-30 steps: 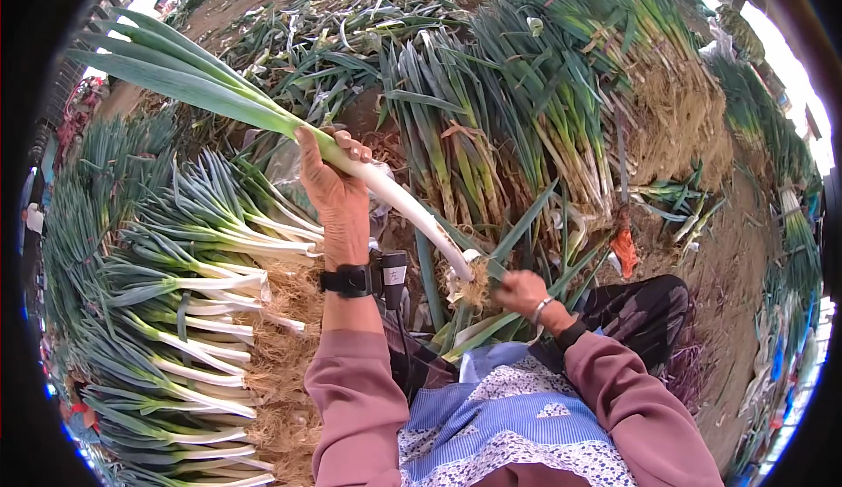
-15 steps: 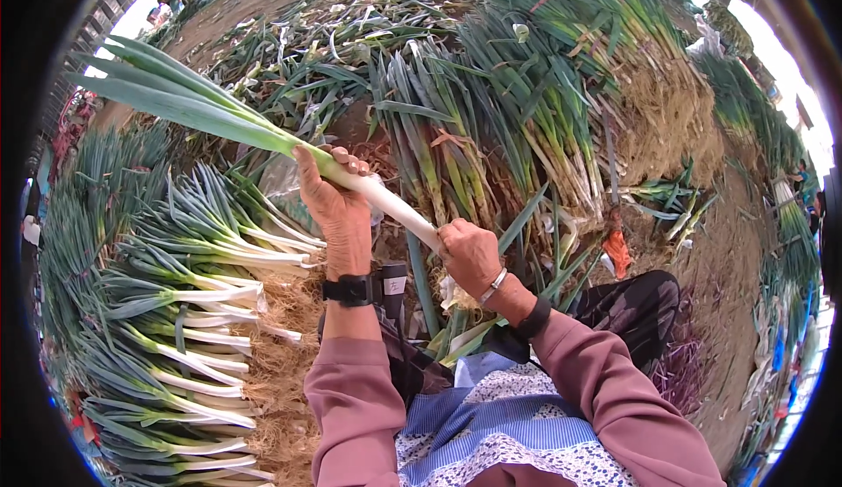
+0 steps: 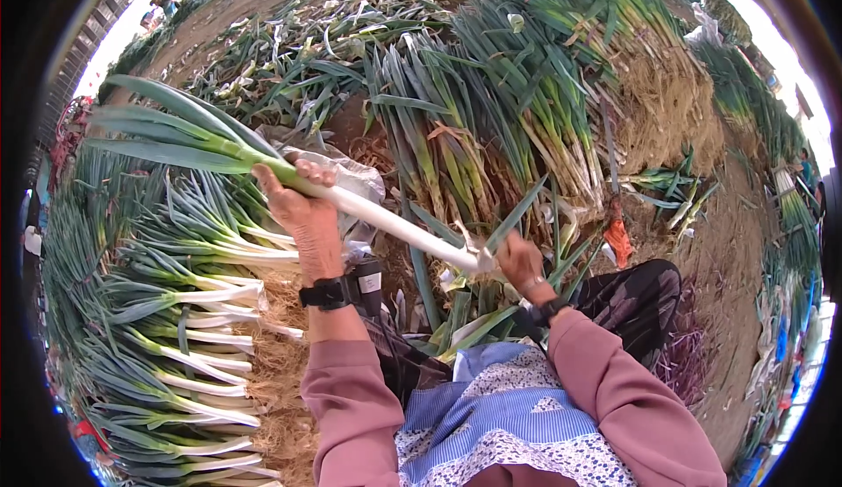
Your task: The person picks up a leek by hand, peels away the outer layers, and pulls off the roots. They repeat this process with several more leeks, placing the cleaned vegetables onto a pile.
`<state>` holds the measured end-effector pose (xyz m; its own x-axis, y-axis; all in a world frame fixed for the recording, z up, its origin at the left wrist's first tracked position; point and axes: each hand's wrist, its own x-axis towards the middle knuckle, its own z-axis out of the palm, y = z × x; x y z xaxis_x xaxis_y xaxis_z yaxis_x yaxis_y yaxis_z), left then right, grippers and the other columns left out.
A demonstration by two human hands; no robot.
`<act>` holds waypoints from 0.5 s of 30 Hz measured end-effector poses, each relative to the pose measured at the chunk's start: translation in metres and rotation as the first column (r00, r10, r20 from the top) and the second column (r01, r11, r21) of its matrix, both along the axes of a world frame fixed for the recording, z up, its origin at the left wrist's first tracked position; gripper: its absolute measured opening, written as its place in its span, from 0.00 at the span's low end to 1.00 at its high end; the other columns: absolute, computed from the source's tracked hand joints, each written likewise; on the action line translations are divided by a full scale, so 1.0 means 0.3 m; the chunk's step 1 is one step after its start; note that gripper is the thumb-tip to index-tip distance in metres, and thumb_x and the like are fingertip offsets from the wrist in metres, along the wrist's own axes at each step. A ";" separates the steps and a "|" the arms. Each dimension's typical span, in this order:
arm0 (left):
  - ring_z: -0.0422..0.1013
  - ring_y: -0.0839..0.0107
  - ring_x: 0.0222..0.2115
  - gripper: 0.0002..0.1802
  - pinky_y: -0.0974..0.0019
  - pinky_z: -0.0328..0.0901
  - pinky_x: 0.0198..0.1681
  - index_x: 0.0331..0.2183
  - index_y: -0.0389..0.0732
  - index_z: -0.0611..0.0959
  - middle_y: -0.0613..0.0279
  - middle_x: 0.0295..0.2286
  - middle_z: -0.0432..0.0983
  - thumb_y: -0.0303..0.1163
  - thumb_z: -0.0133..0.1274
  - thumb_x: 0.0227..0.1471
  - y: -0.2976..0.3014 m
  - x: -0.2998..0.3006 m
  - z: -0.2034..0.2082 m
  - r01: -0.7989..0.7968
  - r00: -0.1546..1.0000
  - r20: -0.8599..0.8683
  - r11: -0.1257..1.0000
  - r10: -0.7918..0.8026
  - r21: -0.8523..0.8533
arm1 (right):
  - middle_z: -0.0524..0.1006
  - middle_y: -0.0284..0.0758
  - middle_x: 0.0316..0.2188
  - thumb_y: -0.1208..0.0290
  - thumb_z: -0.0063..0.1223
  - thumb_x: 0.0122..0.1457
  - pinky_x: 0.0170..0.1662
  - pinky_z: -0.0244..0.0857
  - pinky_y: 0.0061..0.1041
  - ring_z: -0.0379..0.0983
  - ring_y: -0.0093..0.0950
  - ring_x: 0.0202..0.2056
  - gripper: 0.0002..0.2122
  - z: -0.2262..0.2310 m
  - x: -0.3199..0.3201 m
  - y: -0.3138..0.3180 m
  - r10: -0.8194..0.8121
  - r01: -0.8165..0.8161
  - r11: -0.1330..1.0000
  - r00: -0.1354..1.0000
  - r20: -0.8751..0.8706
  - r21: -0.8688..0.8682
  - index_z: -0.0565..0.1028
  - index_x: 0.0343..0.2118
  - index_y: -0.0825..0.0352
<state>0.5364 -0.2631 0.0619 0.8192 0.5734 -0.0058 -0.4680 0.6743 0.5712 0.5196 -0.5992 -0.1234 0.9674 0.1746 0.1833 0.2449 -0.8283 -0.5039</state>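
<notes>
My left hand [image 3: 303,206] is closed round a long green onion [image 3: 395,228], just where its white stalk turns green. The leaves fan out to the upper left, and the white end slants down to the right. Close by that root end is my right hand [image 3: 522,263], its fingers curled in and a little blurred. Whether it pinches a bit of skin or roots cannot be made out. A pale loose scrap [image 3: 472,240] sticks up from the stalk near the root end.
Cleaned green onions [image 3: 206,364] lie in rows at my left, roots [image 3: 285,382] toward me. Uncleaned bundles [image 3: 535,127] stand ahead, beside a heap of stripped leaves [image 3: 289,57]. Loose leaves [image 3: 465,325] lie between my knees. An orange scrap [image 3: 617,241] lies at the right.
My left hand has moved left and slightly down with the green onion. My right hand has slid off the white stalk, moving right past its root end. A loose scrap now shows there.
</notes>
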 end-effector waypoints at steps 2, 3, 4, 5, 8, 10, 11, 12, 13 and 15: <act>0.60 0.71 0.16 0.33 0.66 0.57 0.20 0.30 0.38 0.73 0.65 0.15 0.63 0.61 0.31 0.57 0.022 0.027 0.018 0.070 0.997 0.033 0.997 -0.069 -0.037 | 0.76 0.46 0.25 0.57 0.44 0.53 0.34 0.66 0.41 0.74 0.43 0.29 0.17 -0.180 -0.099 -0.220 -0.065 -0.014 0.979 0.925 -0.373 -0.205 0.70 0.44 0.60; 0.60 0.71 0.16 0.33 0.66 0.57 0.20 0.30 0.38 0.73 0.65 0.15 0.63 0.61 0.31 0.57 0.041 0.011 0.031 0.040 0.999 0.024 0.999 -0.040 -0.031 | 0.77 0.45 0.31 0.53 0.44 0.53 0.37 0.66 0.39 0.74 0.42 0.32 0.20 -0.131 -0.126 -0.198 -0.056 -0.093 0.966 0.836 -0.547 -0.240 0.70 0.46 0.58; 0.60 0.70 0.15 0.33 0.66 0.57 0.20 0.31 0.38 0.73 0.65 0.14 0.64 0.60 0.31 0.57 0.027 0.005 0.040 0.022 1.000 0.004 0.999 -0.022 -0.023 | 0.76 0.44 0.34 0.52 0.45 0.53 0.39 0.66 0.37 0.73 0.41 0.34 0.20 -0.128 -0.138 -0.191 0.030 -0.074 0.994 0.898 -0.439 -0.083 0.70 0.46 0.59; 0.60 0.70 0.15 0.33 0.65 0.57 0.20 0.31 0.38 0.73 0.65 0.14 0.64 0.60 0.30 0.57 0.008 0.024 0.040 0.017 1.000 -0.002 1.000 -0.017 -0.011 | 0.76 0.43 0.37 0.52 0.46 0.53 0.40 0.65 0.36 0.73 0.40 0.37 0.21 -0.122 -0.092 -0.174 0.082 -0.061 0.995 0.951 -0.298 0.079 0.70 0.46 0.60; 0.59 0.70 0.16 0.34 0.64 0.57 0.21 0.32 0.36 0.73 0.65 0.14 0.62 0.60 0.30 0.57 0.046 -0.004 0.011 0.013 1.000 -0.016 0.999 -0.012 0.032 | 0.71 0.43 0.45 0.64 0.57 0.51 0.44 0.65 0.29 0.71 0.35 0.43 0.22 0.232 -0.026 0.033 0.340 -0.062 0.751 0.890 -0.304 0.657 0.69 0.48 0.65; 0.59 0.70 0.17 0.34 0.64 0.57 0.22 0.32 0.36 0.73 0.65 0.15 0.62 0.59 0.31 0.57 0.020 0.016 0.017 0.042 0.999 -0.008 0.998 -0.042 0.044 | 0.72 0.42 0.44 0.67 0.59 0.49 0.44 0.65 0.28 0.72 0.35 0.42 0.22 0.297 -0.023 0.100 0.485 -0.230 0.688 0.851 -0.200 0.689 0.70 0.47 0.65; 0.59 0.71 0.16 0.33 0.65 0.56 0.21 0.32 0.36 0.73 0.65 0.14 0.62 0.59 0.30 0.57 0.011 0.019 0.023 0.122 0.991 0.062 0.992 -0.123 0.013 | 0.73 0.41 0.43 0.69 0.61 0.47 0.44 0.65 0.28 0.72 0.35 0.41 0.22 0.313 -0.025 0.115 0.629 -0.393 0.592 0.771 -0.099 0.704 0.70 0.47 0.65; 0.59 0.71 0.15 0.33 0.65 0.56 0.21 0.32 0.37 0.73 0.65 0.14 0.62 0.59 0.30 0.58 0.005 0.020 0.029 0.201 0.971 0.132 0.979 -0.198 -0.013 | 0.74 0.39 0.41 0.68 0.62 0.46 0.44 0.65 0.27 0.72 0.32 0.40 0.23 0.324 -0.025 0.116 0.675 -0.482 0.665 0.716 -0.181 0.571 0.70 0.47 0.65; 0.59 0.71 0.15 0.33 0.66 0.56 0.21 0.32 0.37 0.73 0.65 0.14 0.62 0.59 0.29 0.58 0.002 0.016 0.038 0.275 0.943 0.203 0.961 -0.263 -0.030 | 0.75 0.37 0.38 0.67 0.64 0.45 0.44 0.64 0.26 0.72 0.29 0.40 0.25 0.332 -0.025 0.119 0.704 -0.574 0.700 0.657 -0.270 0.425 0.70 0.47 0.65; 0.64 0.74 0.15 0.27 0.68 0.62 0.18 0.38 0.40 0.71 0.67 0.15 0.64 0.57 0.39 0.56 -0.140 0.021 0.090 -0.004 0.996 -0.088 0.992 0.015 0.126 | 0.76 0.37 0.36 0.68 0.63 0.44 0.43 0.65 0.27 0.74 0.31 0.38 0.23 0.322 -0.039 0.118 0.675 -0.499 0.725 0.652 -0.346 0.474 0.72 0.45 0.66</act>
<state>0.5427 -0.3051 0.0888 0.8130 0.5822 -0.0058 -0.4178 0.5902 0.6907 0.5080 -0.5638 -0.0266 0.6482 0.7544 -0.1039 0.2851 -0.3670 -0.8855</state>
